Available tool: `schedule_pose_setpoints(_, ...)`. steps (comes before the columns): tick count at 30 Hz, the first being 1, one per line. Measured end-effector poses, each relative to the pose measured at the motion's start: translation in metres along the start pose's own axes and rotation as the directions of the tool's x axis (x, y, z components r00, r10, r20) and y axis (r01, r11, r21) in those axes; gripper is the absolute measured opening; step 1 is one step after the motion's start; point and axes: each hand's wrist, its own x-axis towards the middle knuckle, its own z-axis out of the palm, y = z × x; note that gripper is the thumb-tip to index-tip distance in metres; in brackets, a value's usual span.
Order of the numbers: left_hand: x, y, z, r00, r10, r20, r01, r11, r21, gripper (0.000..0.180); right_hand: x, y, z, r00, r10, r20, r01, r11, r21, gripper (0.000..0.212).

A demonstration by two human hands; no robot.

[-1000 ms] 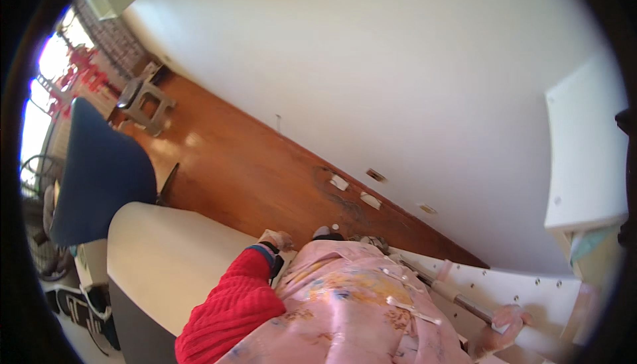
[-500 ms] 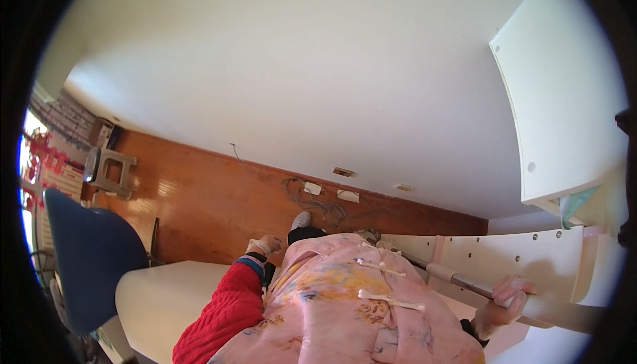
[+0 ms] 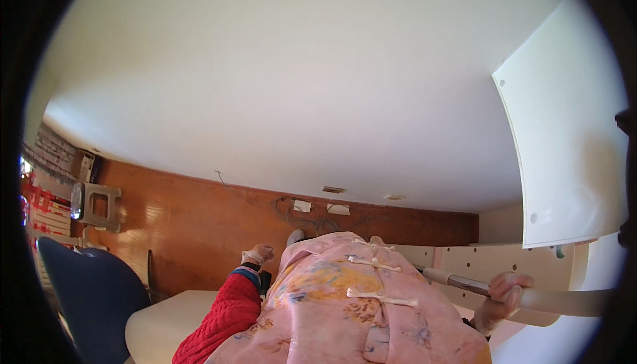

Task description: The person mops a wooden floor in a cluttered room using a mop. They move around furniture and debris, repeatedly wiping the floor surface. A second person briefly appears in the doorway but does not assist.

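Observation:
My right hand, in what looks like a clear thin glove, is wrapped round a long pole with a metal section and a pale, thick upper part. The pole runs along my right side, and its lower end is hidden behind my pink patterned jacket. My left hand hangs beside my left hip below a red knitted sleeve, its fingers curled and nothing visible in them. Clear film also covers its wrist.
A bare white wall rises ahead of the reddish wooden floor. Loose cables lie along its foot. On the left are a blue chair back, a pale table and a grey stool. A white cabinet juts out at right.
The view has tilted up, so the wall fills more of it and the floor and furniture sit lower. My right hand keeps hold of the pole; my left stays beside my hip.

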Motion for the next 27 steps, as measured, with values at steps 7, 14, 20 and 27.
schedule_pose_setpoints(7,0.034,0.056,-0.033,0.969,0.215,0.120,-0.241,0.930,0.278,0.028,0.003,-0.003,0.021,1.000,-0.007,-0.023,0.006,0.999,-0.053,0.019)
schedule_pose_setpoints(14,0.059,0.107,-0.078,0.953,0.235,0.193,-0.302,0.800,0.518,0.032,-0.009,-0.009,0.022,0.993,0.049,-0.110,-0.055,0.997,-0.051,0.028)
schedule_pose_setpoints(20,0.096,0.158,-0.113,0.845,0.341,0.412,-0.535,0.548,0.643,0.035,-0.026,-0.001,0.015,0.927,0.051,-0.371,-0.067,0.997,-0.030,0.026)
schedule_pose_setpoints(27,0.115,0.239,-0.081,0.752,0.266,0.603,-0.644,0.494,0.584,0.033,-0.041,-0.002,0.004,0.879,0.005,-0.477,-0.119,0.971,-0.209,0.018)
